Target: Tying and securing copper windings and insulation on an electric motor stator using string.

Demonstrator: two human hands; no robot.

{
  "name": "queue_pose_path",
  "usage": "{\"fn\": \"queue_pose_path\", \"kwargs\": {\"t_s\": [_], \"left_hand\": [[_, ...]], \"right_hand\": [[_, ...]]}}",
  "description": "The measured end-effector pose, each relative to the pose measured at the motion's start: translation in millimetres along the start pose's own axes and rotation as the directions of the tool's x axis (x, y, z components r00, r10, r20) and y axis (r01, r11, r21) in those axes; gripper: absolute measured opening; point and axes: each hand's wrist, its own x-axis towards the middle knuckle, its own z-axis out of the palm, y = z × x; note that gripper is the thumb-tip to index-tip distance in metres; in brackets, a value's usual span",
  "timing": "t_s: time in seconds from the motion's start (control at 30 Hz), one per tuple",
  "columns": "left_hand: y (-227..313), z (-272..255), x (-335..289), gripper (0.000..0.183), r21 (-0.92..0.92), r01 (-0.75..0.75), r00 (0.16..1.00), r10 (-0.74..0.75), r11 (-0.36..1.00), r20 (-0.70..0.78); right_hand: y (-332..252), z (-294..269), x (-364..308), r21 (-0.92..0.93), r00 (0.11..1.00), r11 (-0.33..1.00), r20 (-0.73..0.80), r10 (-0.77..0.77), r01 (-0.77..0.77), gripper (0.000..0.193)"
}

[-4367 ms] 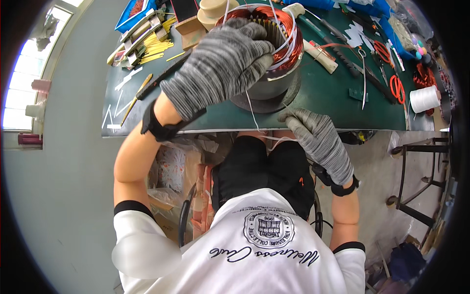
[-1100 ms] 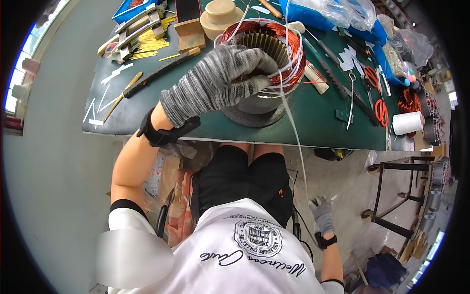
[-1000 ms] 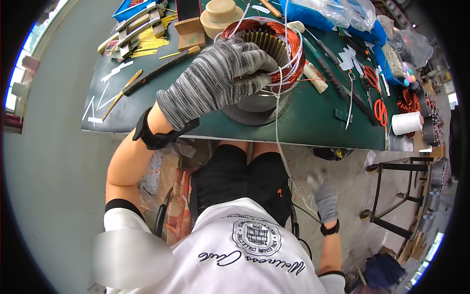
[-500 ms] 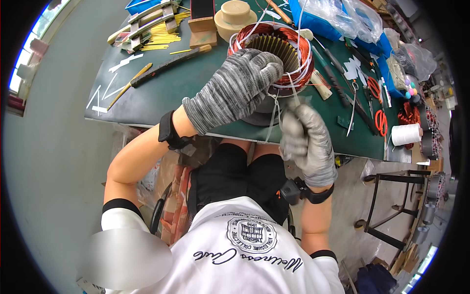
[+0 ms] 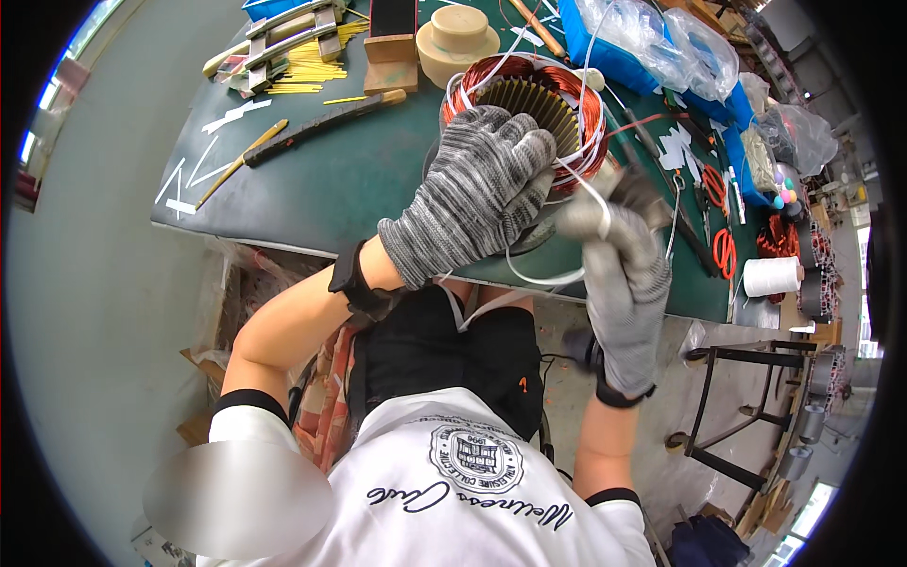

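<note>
A motor stator (image 5: 529, 94), ringed by red-brown copper windings (image 5: 592, 109) and white cord ties, sits on the green table. My left hand (image 5: 482, 184), in a grey striped knit glove, is closed over its near rim, with the fingertips at the inner edge. Right of the stator, my gloved right hand (image 5: 628, 283) is closed on white cord (image 5: 548, 281). The cord runs from the winding to this hand and also droops in a loop below the stator. Motion smears the right fingertips and a dark thing beside them, which I cannot make out.
Yellow strips (image 5: 312, 71), a dark-handled brush-like tool (image 5: 321, 126) and a beige round block (image 5: 457, 42) lie left and behind. Blue bins (image 5: 605, 47) with plastic bags stand back right. Red-handled scissors (image 5: 724, 253) and a white thread spool (image 5: 773, 277) are at the right.
My right hand has moved right and slightly away from the stator, drawing the white cord with it. My left hand stays on the rim. The view has shifted slightly.
</note>
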Motion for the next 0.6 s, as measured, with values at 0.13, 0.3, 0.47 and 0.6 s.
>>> {"fn": "queue_pose_path", "kwargs": {"t_s": [0.13,0.3,0.47,0.6], "left_hand": [[-4,8,-16,0.033,0.007,-0.007,0.991,0.008,1.0,-0.137],[-2,-2,-6,0.035,-0.047,0.033,0.998,-0.031,0.998,0.055],[-8,-28,-4,0.016,-0.456,0.253,0.961,-0.276,0.853,0.017],[-20,-43,-16,0.026,-0.244,0.193,0.876,-0.278,0.951,-0.393]], "right_hand": [[17,6,24,0.891,0.858,0.087,0.396,0.326,-0.445,0.01],[28,51,-33,0.921,0.843,0.344,-0.033,0.537,-0.183,0.017],[59,61,-37,0.418,0.95,0.904,-0.239,0.202,-0.087,0.017],[52,53,-40,0.527,0.932,0.832,-0.186,0.31,-0.172,0.018]]}}
